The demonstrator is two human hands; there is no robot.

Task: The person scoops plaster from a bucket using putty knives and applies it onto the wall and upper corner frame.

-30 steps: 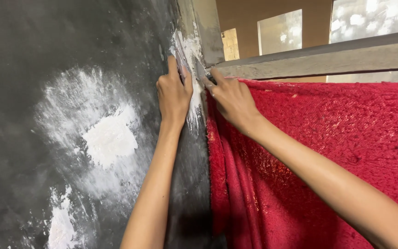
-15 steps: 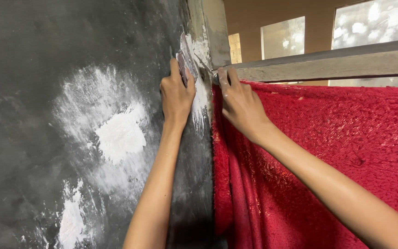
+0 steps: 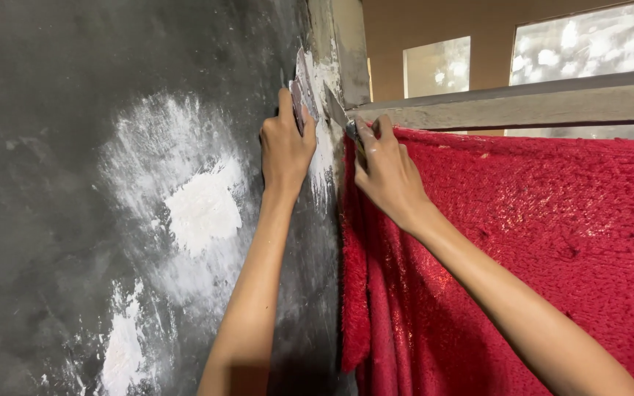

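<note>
Far left: dark grey wall [image 3: 53,147], rough, marked with white filler patches [image 3: 199,209] at mid-height and lower down.

Left hand [image 3: 285,147]: raised against wall near its right edge, fingers together and clamped on a small flat scraper [image 3: 301,95] smeared with white and pinkish filler. Scraper held upright, flat against wall surface, just beside the vertical frame post [image 3: 346,44].

Wall edge between both hands: coated with a white filler streak [image 3: 323,158] running downward.

Right hand [image 3: 387,172]: just right of the wall edge, fingers curled and closed around the handle of a putty knife [image 3: 337,114]. Blade angled up and left, tip touching the filler-covered corner where post meets horizontal wooden rail [image 3: 522,106]. Handle mostly hidden in the grip.

Right: red fuzzy cloth [image 3: 537,249] hung over the rail, draped down beside the wall edge, folds gathered below the right wrist. Right forearm in front of cloth.

Upper right: bright window openings [image 3: 588,44] behind rail.
</note>
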